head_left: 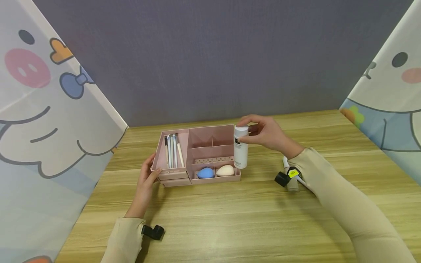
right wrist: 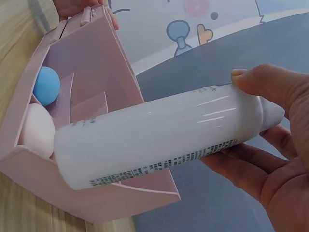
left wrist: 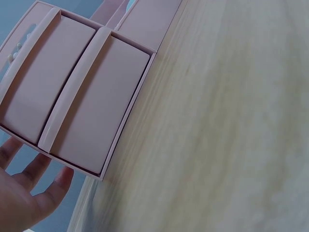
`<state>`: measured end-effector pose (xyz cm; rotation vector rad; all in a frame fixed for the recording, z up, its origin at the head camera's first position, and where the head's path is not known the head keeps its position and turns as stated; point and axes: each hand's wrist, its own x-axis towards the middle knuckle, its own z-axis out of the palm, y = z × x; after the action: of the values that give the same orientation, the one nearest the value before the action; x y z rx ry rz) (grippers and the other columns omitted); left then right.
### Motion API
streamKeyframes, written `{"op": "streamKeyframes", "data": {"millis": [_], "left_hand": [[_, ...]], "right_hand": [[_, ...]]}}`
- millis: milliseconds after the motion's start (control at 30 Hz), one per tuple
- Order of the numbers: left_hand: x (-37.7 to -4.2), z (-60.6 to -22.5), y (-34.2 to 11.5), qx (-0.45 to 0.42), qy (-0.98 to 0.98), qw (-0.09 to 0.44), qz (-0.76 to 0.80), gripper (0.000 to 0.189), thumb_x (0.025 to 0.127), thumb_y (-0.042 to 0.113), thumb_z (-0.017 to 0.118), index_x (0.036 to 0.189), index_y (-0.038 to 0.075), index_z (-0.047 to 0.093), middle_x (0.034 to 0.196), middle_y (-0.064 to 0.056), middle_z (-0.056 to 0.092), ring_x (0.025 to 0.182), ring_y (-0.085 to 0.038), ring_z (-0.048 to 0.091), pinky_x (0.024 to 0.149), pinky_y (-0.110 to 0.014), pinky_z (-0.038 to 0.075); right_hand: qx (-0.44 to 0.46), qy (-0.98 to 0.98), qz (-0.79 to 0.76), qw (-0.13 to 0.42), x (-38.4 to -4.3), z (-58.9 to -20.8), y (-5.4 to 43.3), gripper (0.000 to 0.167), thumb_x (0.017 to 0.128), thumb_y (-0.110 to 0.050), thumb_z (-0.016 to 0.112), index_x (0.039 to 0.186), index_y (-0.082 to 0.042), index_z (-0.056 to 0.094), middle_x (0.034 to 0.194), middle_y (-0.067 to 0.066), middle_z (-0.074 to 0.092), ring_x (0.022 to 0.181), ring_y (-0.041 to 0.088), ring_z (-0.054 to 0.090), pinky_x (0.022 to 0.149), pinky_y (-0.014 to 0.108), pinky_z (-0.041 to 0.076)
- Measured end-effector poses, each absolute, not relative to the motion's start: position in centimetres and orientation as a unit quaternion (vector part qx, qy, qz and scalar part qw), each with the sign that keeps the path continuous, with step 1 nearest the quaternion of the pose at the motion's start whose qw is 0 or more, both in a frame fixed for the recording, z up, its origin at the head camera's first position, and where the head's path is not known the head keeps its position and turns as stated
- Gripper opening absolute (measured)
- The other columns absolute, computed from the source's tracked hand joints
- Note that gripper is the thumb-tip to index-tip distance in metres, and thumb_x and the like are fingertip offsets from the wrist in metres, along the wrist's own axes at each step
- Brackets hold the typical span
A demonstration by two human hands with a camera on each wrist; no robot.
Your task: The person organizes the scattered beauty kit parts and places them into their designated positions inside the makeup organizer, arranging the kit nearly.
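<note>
My right hand [head_left: 268, 133] pinches a white cylindrical bottle [head_left: 241, 151] near its cap, thumb on one side and fingers on the other. Roughly upright in the head view, the bottle hangs at the right end of a pink desktop organizer [head_left: 160, 155]. Small print runs along its side in the right wrist view. At the organizer's left front corner, my left hand [head_left: 145, 182] holds the side, its fingertips against the wall beside two drawers [left wrist: 101, 96]. Several makeup brushes [head_left: 174, 149] lie in the left top tray. A blue makeup sponge [head_left: 205, 173] and a cream one [head_left: 225, 170] occupy front compartments.
Partly hidden under my right wrist, a pale tube-like item [head_left: 292, 184] lies on the wooden table [head_left: 210, 219]. A grey panel [head_left: 210, 62] rises behind the table, with cartoon-printed sheets [head_left: 49, 138] at both sides.
</note>
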<state>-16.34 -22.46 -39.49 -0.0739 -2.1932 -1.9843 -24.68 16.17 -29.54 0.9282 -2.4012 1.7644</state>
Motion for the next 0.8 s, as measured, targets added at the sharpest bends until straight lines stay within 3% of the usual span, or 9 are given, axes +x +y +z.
{"op": "streamKeyframes", "data": {"millis": [333, 800], "left_hand": [[-16.3, -39.5, -22.4, -0.024, -0.738, 0.092, -0.668, 0.054, 0.102, 0.007, 0.044, 0.153, 0.005, 0.028, 0.143, -0.015, 0.037, 0.108, -0.008, 0.048, 0.082, -0.022, 0.044], [-16.3, -39.5, -22.5, -0.023, -0.743, 0.09, -0.663, 0.054, 0.102, 0.007, 0.043, 0.153, 0.005, 0.028, 0.144, -0.016, 0.036, 0.11, -0.009, 0.047, 0.084, -0.023, 0.044]], "right_hand": [[0.321, -0.758, 0.567, 0.012, -25.3, -29.4, 14.9, 0.036, 0.079, 0.009, 0.078, 0.113, 0.006, 0.067, 0.123, 0.02, 0.06, 0.089, 0.029, 0.07, 0.075, 0.032, 0.057], [0.327, -0.725, 0.606, 0.023, -26.1, -29.4, 13.0, 0.035, 0.078, 0.014, 0.075, 0.111, 0.009, 0.065, 0.122, 0.019, 0.06, 0.09, 0.023, 0.07, 0.076, 0.034, 0.057]]}}
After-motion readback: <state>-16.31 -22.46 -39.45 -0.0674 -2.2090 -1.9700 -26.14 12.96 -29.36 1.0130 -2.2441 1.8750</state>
